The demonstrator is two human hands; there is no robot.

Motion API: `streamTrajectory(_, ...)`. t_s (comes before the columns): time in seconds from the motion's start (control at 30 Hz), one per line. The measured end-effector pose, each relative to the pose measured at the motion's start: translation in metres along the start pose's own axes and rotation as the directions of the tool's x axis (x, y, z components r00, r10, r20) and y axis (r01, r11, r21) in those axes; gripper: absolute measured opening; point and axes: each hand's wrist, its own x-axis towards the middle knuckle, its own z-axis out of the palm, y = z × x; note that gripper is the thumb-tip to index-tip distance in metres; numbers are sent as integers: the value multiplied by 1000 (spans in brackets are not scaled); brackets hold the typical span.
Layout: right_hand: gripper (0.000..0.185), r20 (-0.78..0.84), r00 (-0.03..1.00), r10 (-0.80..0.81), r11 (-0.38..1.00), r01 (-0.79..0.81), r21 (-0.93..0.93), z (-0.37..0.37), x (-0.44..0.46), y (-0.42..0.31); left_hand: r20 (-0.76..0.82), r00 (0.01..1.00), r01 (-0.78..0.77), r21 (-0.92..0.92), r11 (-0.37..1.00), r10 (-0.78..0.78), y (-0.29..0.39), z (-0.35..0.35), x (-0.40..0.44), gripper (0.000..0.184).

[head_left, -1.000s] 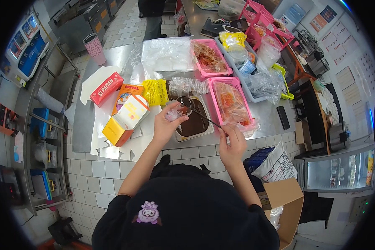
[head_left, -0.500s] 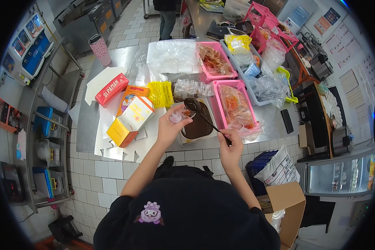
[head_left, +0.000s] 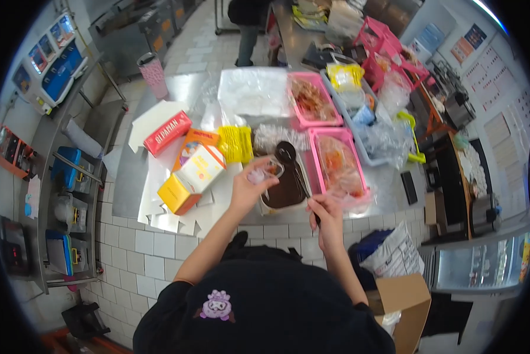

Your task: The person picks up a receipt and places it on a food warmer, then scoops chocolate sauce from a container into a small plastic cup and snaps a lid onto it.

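Note:
My left hand is closed around a small clear plastic cup, which appears to have some dark stuff inside; thin clear plastic also shows between the fingers. In my right hand is the long handle of a black ladle. The ladle's round bowl is up near the far edge of a pale rectangular tub, just right of the cup and apart from it. Dark brown sauce lies in the tub, directly below both hands' work.
Two pink baskets of bagged food stand right of the tub, beside a blue-grey bin of packaging. To the left are a yellow packet, cartons and a red box. Clear bags lie behind. A person stands farther off.
The ladle's bowl has moved from against the cup to its right, farther from the cup. My right hand has dropped slightly. The whole view has shifted a little.

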Motion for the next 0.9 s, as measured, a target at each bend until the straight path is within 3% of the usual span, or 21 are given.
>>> streamTrajectory(0.07, 8, -18, 1000, -8, 1000, 9, 14, -5, 4, 4, -7, 997, 80, 6, 997, -80, -3, -3, -4, 56)
streamTrajectory(0.17, 10, -28, 999, 18, 998, -20, -66, -27, 16, 24, -47, 999, -27, 7, 1000, 28, -10, -8, -7, 57)
streamTrajectory(0.23, 12, -74, 992, 98, 883, -121, -454, -46, 25, 52, -95, 992, -85, 21, 996, 87, -16, -13, -8, 58)
streamTrajectory(0.27, 12, -53, 995, 80, 886, -95, -455, -41, 24, 52, -104, 988, -111, 27, 993, 113, -15, -15, -11, 58)
streamTrajectory(0.3, 15, 85, 915, -395, 470, 280, -837, -30, 17, 49, -93, 988, -116, 58, 992, 121, -12, -17, -14, 58)
streamTrajectory(0.33, 18, 409, 636, -654, -190, 385, -903, -18, 11, 44, -81, 989, -116, 89, 989, 124, -9, -17, -17, 58)
streamTrajectory(0.37, 18, 415, 623, -663, -191, 395, -899, -3, 8, 35, -84, 986, -132, 95, 987, 141, -5, -16, -20, 58)
streamTrajectory(0.43, 23, 441, 596, -671, 57, 634, -771, 26, 6, 16, 23, 1000, -20, 25, 999, 19, 1, -11, -28, 59)
streamTrajectory(0.47, 23, 442, 593, -673, 58, 638, -768, 37, 9, 14, 21, 1000, -23, 29, 999, 23, 1, -8, -32, 59)
streamTrajectory(0.53, 22, 471, 659, -587, 303, 718, -626, 51, 14, 12, 96, 995, -3, -12, 1000, 4, 2, -2, -38, 57)
streamTrajectory(0.6, 15, 463, 694, -551, 372, 701, -608, 52, 16, 11, 82, 996, -51, 50, 997, 47, 10, -1, -44, 56)
streamTrajectory(0.67, 11, 338, 807, -483, 598, 587, -546, 55, 8, -7, 83, 994, -75, 65, 995, 69, 25, -7, -47, 56)
streamTrajectory(0.73, 11, 394, 756, -523, 550, 653, -521, 53, 9, -17, 86, 996, -33, -19, 999, 35, 35, -17, -48, 50)
streamTrajectory(0.8, 11, 446, 708, -547, 505, 704, -499, 53, 9, -21, 118, 983, 164, -236, 958, -140, 31, -25, -52, 35)
streamTrajectory(0.87, 12, 428, 742, -515, 630, 667, -397, 56, 9, -23, 73, 990, 129, -197, 972, -117, 32, -23, -52, 27)
streamTrajectory(0.9, 12, 434, 738, -517, 627, 671, -395, 55, 10, -19, 30, 995, 97, -158, 983, -94, 34, -21, -52, 22)
